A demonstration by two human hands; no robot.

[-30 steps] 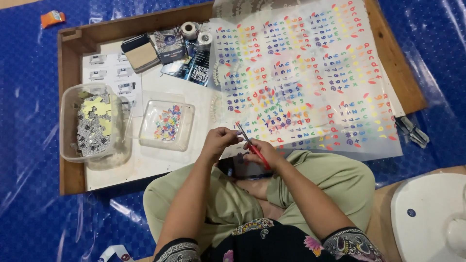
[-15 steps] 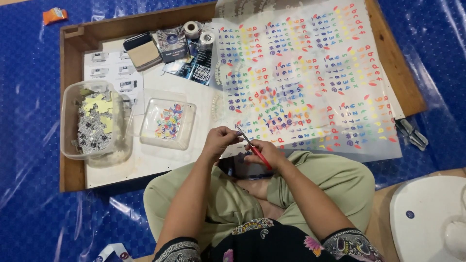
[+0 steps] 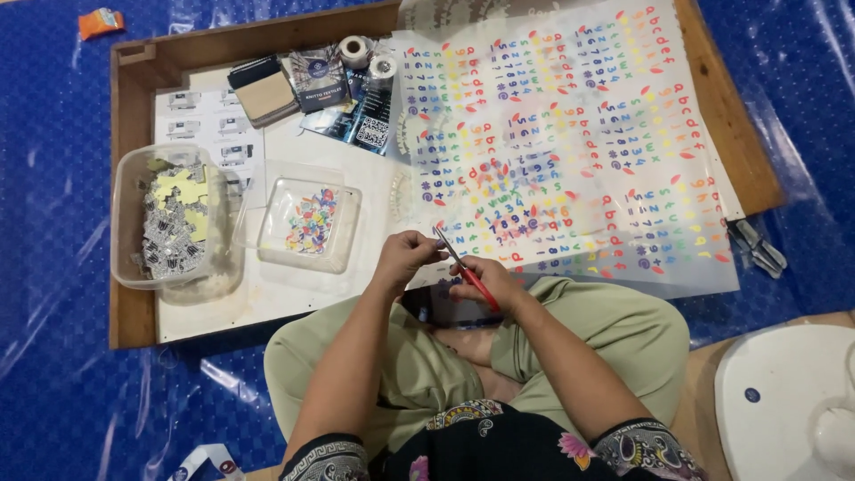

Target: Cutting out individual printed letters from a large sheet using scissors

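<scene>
My right hand grips small red-handled scissors, blades pointing up-left. My left hand pinches the near edge of a large clear sheet printed with many coloured letters and digits, right beside the blades. The sheet lies across a shallow wooden tray in front of my crossed legs. A small clear box of coloured cut-out pieces sits just left of my left hand.
A clear tub of grey and yellow pieces stands at the tray's left. Two thread spools, cards and a small booklet lie at the tray's back. Metal clips lie on the blue mat at right. A white stool is bottom right.
Both hands stay close together at the sheet's near edge; the scissors have shifted only slightly. Nothing else has moved.
</scene>
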